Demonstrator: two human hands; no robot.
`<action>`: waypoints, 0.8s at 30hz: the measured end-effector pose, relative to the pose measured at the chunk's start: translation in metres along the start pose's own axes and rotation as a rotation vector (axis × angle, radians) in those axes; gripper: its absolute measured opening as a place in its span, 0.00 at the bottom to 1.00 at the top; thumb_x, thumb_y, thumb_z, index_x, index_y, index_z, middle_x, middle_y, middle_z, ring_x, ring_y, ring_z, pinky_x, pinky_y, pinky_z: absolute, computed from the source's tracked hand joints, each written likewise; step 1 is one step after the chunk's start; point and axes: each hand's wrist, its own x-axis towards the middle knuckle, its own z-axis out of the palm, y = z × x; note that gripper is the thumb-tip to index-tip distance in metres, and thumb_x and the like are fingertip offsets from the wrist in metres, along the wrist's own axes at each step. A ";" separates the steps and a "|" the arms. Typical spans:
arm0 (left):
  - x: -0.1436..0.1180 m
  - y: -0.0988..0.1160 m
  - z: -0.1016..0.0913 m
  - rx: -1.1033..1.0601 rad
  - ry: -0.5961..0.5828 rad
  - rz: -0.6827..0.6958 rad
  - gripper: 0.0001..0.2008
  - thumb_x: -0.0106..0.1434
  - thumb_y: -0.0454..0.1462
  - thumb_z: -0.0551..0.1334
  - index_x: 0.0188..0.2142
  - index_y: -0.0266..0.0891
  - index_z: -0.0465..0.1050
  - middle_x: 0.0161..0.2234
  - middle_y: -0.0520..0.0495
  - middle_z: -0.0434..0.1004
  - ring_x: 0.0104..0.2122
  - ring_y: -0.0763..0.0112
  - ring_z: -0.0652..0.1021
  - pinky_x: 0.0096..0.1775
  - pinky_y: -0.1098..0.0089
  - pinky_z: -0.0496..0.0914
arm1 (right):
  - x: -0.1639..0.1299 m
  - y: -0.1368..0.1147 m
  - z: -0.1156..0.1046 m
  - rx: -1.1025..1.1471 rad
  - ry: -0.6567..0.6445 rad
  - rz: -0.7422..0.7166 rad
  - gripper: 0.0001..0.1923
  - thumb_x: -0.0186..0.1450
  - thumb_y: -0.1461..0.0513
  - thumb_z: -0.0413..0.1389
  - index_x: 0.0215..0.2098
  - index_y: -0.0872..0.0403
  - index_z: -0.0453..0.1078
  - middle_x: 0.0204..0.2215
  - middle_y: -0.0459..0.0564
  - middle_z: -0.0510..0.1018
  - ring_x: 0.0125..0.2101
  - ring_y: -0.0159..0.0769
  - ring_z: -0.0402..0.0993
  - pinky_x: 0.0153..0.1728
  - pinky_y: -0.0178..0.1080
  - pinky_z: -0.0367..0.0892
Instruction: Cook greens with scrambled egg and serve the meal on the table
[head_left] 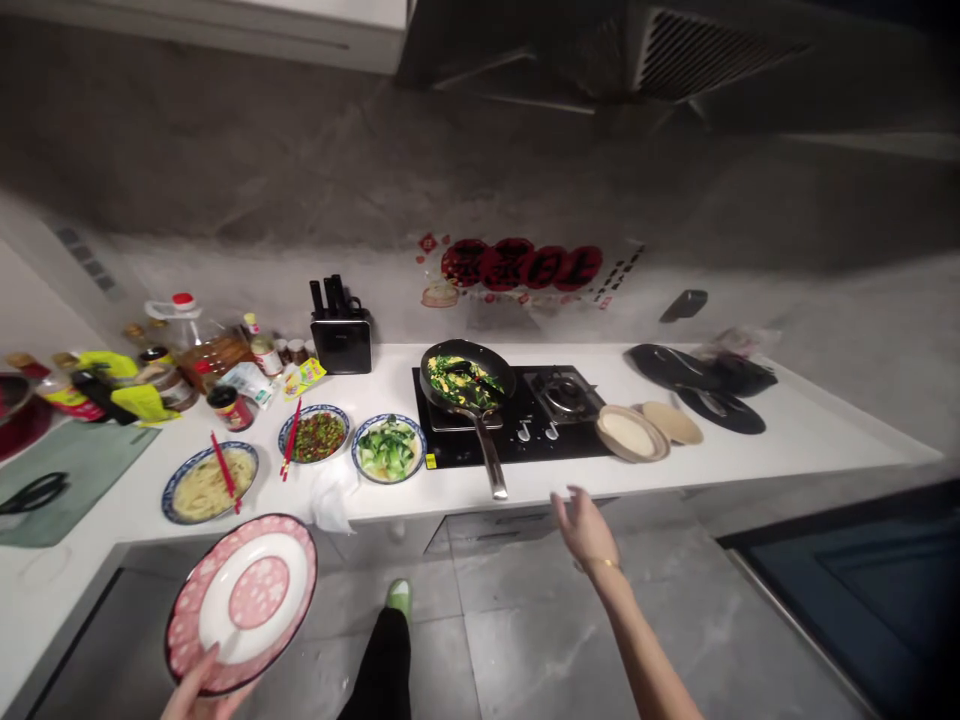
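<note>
My left hand [196, 690] grips the lower rim of a pink and white plate [259, 590], thumb on top. The plate is tilted toward me, in front of the counter edge, with no food on it. My right hand [585, 530] is in the air in front of the counter, its fingers apart and holding nothing. Nearest to it is the metal handle [491, 465] of a black frying pan [495, 365]. Cooked greens with yellow egg-like pieces [461, 382] lie in the pan, which stands on the left burner. A dark utensil seems to rest among them.
On the counter stand a plate of noodle-like strands [210, 488], chopped green food [319, 437] and leafy greens [390, 447]. Red chopsticks [225, 470] lie across the noodle-like dish. A knife block [343, 343] is behind; a white-filled bowl [628, 433] and dark lids [720, 408] are to the right.
</note>
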 end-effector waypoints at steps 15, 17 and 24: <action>0.034 -0.008 0.220 -0.003 -0.054 0.097 0.22 0.61 0.39 0.55 0.55 0.39 0.64 0.49 0.44 0.74 0.54 0.61 0.69 0.55 0.57 0.62 | 0.211 -0.095 0.006 -0.463 -0.310 -0.276 0.24 0.66 0.58 0.45 0.60 0.53 0.56 0.41 0.59 0.76 0.39 0.44 0.75 0.36 0.39 0.65; 0.029 -0.010 0.241 -0.026 -0.049 0.083 0.21 0.61 0.38 0.55 0.55 0.38 0.65 0.49 0.44 0.74 0.53 0.61 0.70 0.55 0.58 0.63 | 0.226 -0.106 0.003 -0.495 -0.336 -0.313 0.24 0.66 0.58 0.45 0.61 0.51 0.56 0.40 0.59 0.76 0.38 0.44 0.76 0.35 0.40 0.66; 0.010 -0.028 0.280 -0.134 0.005 0.051 0.24 0.61 0.36 0.56 0.58 0.41 0.62 0.53 0.45 0.70 0.54 0.60 0.69 0.53 0.58 0.65 | 0.249 -0.109 -0.036 -0.599 -0.439 -0.462 0.22 0.67 0.60 0.42 0.59 0.54 0.61 0.38 0.60 0.79 0.39 0.44 0.76 0.36 0.40 0.67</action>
